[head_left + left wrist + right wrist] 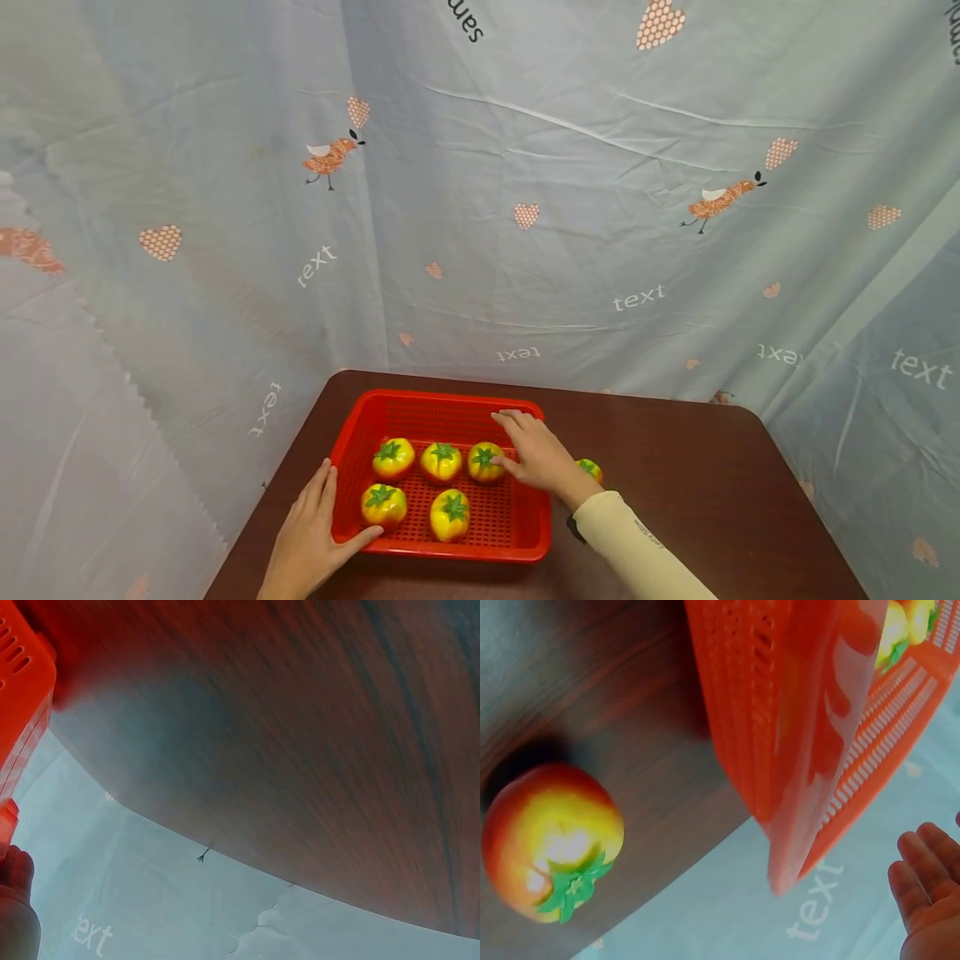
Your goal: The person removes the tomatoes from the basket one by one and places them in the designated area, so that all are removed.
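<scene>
A red plastic basket [457,548] with slotted walls stands on the table, holding several glossy yellow-red tomatoes with green leafy tops. My left hand [306,527] rests at the basket's front left corner, fingers straight along the left rim and thumb over the front rim. Above the basket's right side, my right hand [536,454] has its fingers extended and holds nothing visible. Its thumb overlaps the rightmost tomato [483,468] in the head view; whether they touch I cannot tell. Another tomato [555,840] lies outside the basket, partly hidden by my right wrist in the head view.
The dark brown wooden table [697,500] extends right of the basket, with a rounded far corner on each side. A grey-blue curtain [465,167] printed with birds, hearts and words hangs behind and along both sides.
</scene>
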`<state>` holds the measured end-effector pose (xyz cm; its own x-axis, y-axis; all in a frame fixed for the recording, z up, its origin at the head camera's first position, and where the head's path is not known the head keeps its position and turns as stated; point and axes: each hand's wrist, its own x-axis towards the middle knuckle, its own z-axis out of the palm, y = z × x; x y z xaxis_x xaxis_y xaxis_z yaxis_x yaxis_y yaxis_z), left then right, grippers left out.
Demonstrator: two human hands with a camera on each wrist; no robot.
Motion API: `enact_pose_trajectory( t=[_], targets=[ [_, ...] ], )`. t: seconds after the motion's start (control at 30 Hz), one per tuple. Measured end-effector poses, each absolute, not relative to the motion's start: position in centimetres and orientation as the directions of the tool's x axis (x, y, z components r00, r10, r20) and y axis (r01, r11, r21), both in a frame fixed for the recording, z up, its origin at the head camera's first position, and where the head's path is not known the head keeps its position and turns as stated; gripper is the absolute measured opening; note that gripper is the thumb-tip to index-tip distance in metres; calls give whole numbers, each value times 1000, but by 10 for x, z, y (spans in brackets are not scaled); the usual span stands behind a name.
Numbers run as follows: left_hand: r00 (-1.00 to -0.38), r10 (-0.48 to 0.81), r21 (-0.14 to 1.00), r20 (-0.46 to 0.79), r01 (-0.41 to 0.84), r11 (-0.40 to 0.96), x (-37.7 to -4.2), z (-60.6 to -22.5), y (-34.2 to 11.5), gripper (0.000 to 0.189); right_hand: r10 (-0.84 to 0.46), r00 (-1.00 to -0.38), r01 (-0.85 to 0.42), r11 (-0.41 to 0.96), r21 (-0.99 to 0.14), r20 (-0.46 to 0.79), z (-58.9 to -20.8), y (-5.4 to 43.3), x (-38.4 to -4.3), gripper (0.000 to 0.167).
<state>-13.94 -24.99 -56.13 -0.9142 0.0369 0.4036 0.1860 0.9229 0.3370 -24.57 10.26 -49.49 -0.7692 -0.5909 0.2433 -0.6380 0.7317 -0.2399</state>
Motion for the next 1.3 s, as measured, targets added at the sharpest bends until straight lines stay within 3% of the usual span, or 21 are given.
enact_pose_trajectory(
  t=[1.0,1.3],
  targets=[
    [-935,13,358,354,148,922,-138,-556,-249,112,-671,-737,-672,716,-191,81,-506,69,-231,67],
    [-935,19,348,355,151,925,-137,-557,-249,112,-740,-671,-737,662,-136,35,-503,62,-228,68]
  ],
)
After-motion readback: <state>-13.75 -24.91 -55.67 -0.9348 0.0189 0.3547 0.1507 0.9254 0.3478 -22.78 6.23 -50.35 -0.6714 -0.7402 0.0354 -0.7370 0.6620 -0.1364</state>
